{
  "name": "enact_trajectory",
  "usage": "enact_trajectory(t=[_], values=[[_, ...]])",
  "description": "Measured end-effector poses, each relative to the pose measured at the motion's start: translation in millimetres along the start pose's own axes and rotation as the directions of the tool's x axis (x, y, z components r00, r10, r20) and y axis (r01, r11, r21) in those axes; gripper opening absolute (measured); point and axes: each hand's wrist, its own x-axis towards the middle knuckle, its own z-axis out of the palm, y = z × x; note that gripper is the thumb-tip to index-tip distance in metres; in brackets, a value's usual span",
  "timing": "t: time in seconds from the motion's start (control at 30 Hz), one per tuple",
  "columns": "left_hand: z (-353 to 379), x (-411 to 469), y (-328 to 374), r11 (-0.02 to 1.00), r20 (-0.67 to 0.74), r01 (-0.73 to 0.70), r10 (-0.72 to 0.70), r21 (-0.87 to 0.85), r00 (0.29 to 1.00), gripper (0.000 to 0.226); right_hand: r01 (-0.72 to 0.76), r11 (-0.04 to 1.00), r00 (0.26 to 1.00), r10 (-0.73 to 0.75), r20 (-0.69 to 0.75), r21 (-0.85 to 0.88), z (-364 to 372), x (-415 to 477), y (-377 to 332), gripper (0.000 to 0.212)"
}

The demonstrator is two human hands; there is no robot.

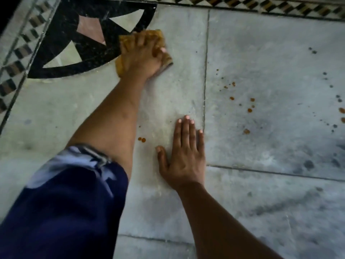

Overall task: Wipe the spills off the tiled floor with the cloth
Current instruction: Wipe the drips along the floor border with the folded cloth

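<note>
My left hand [143, 57] presses down on a crumpled yellow-orange cloth [120, 65], gripping it on the pale floor tile [177, 25] beside the black inlay pattern. My right hand [184, 156] lies flat on the floor nearer to me, fingers spread, holding nothing. Two small orange-brown drops [141, 139] sit just left of my right hand. A scatter of several orange-brown drops [249, 109] lies on the neighbouring tile to the right, well away from the cloth. Dark specks [334, 126] dot the far right.
A black, pink and cream inlay [74, 34] fills the upper left, ringed by a chequered border [16, 51]. Another chequered border strip [280, 4] runs along the top. Grout lines [205, 90] divide the grey tiles. My blue-clothed sleeve [61, 202] covers the lower left.
</note>
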Motion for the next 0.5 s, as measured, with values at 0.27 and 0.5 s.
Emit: enact_trajectory(t=[0.27, 0.5], values=[[5, -60, -45, 0.923, 0.014, -0.384, 0.384, -0.012, 0.923, 0.058, -0.013, 1.0, 1.0, 0.013, -0.007, 0.024, -1, 0, 0, 0.078], [4, -23, 14, 0.986, 0.004, -0.166, 0.166, 0.002, 0.986, 0.052, -0.009, 1.0, 1.0, 0.009, 0.012, 0.024, -1, 0, 0, 0.078]])
